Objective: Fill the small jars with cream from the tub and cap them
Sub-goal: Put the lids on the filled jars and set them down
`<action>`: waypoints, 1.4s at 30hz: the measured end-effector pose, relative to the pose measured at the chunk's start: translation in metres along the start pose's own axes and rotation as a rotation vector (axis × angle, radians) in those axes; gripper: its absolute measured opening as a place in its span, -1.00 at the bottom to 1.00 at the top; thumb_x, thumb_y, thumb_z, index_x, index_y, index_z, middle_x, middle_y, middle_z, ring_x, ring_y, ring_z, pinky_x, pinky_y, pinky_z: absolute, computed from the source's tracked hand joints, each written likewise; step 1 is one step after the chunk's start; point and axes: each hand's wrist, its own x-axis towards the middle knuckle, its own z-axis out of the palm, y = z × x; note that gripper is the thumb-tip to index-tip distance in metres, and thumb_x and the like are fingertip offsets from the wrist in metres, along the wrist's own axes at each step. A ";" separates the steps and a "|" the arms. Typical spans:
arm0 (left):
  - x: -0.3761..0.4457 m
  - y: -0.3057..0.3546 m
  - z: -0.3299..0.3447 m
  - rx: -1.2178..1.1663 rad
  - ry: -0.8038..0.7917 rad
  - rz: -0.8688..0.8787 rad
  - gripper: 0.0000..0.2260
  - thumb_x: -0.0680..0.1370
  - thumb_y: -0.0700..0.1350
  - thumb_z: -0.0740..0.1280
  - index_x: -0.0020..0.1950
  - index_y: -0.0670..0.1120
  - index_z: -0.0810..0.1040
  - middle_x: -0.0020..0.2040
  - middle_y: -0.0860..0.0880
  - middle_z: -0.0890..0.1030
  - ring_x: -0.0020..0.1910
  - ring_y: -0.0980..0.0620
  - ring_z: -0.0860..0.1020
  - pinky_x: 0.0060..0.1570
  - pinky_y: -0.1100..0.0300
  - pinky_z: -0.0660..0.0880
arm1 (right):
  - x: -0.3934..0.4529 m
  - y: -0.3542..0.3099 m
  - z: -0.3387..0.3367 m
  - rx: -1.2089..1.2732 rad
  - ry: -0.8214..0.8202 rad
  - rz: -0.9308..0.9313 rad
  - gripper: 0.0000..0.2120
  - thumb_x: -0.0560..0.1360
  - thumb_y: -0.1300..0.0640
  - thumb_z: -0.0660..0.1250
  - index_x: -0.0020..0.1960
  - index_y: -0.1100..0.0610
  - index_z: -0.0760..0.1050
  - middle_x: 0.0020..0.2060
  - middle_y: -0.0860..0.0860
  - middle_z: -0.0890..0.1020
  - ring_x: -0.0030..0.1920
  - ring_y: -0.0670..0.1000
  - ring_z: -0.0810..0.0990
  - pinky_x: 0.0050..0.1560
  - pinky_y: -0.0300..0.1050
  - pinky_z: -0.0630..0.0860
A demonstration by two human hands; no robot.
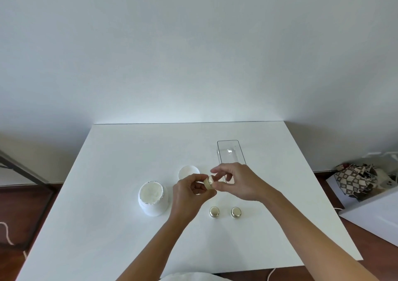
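Gold-capped small jar point(209, 182) held above bench point(112, 194) between both grips, left hand point(190, 191) pinching body, right hand point(234, 181) fingertips on cap, axis tilted rightward, open tub point(153, 197) lying left.

The surface point(112, 226) lies open at lower left and upper left, while the tub point(153, 197), lid point(187, 171), two jars point(214, 212) and tray point(230, 151) crowd the centre.

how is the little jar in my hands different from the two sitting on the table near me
The held jar is lifted off the table and tilted, pinched by the left hand and right hand; the two table jars stand upright, untouched, side by side. All three look alike: small, with pale metallic caps.
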 end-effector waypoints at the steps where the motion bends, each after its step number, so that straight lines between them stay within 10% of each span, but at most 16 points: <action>1: 0.001 0.000 0.000 0.001 -0.002 0.003 -0.71 0.34 -0.24 0.60 -0.06 0.06 0.67 -0.27 0.02 0.73 -0.24 0.08 0.71 -0.17 0.36 0.56 | 0.000 0.001 -0.001 0.017 -0.011 -0.015 -0.74 0.43 -0.07 0.43 0.10 -0.09 0.58 -0.10 -0.17 0.66 -0.13 -0.16 0.52 -0.07 -0.26 0.46; 6: 0.003 0.000 0.005 0.025 -0.018 0.014 -0.69 0.33 -0.26 0.60 -0.05 0.07 0.67 -0.26 0.04 0.73 -0.24 0.11 0.71 -0.19 0.42 0.52 | 0.003 0.000 0.007 -0.018 0.089 0.077 -0.60 0.48 -0.20 0.32 -0.23 0.15 0.60 -0.37 0.01 0.65 -0.43 -0.14 0.48 -0.33 -0.24 0.42; 12: 0.009 0.001 0.007 0.033 -0.028 0.019 -0.71 0.34 -0.24 0.61 -0.06 0.06 0.67 -0.27 0.05 0.73 -0.26 0.12 0.70 -0.20 0.40 0.53 | -0.002 0.004 0.000 0.084 0.069 0.041 -0.65 0.41 -0.11 0.45 0.16 -0.04 0.54 -0.05 -0.18 0.64 -0.11 -0.15 0.55 -0.12 -0.31 0.43; 18: 0.012 -0.002 0.009 0.062 -0.041 0.010 -0.70 0.33 -0.25 0.61 -0.05 0.05 0.67 -0.28 0.08 0.73 -0.26 0.13 0.70 -0.20 0.41 0.53 | 0.004 0.006 0.001 0.036 0.117 0.045 -0.78 0.38 -0.09 0.49 -0.12 0.05 0.62 -0.25 -0.10 0.65 -0.32 -0.21 0.49 -0.24 -0.34 0.43; 42: 0.029 -0.036 0.038 0.117 -0.141 0.064 -0.53 0.30 -0.20 0.65 0.15 -0.01 0.59 -0.03 0.05 0.68 -0.10 0.15 0.64 -0.06 0.33 0.56 | 0.000 0.043 0.011 0.104 0.107 0.185 -0.79 0.43 -0.08 0.43 -0.11 0.06 0.62 -0.27 -0.10 0.66 -0.29 -0.23 0.56 -0.29 -0.42 0.39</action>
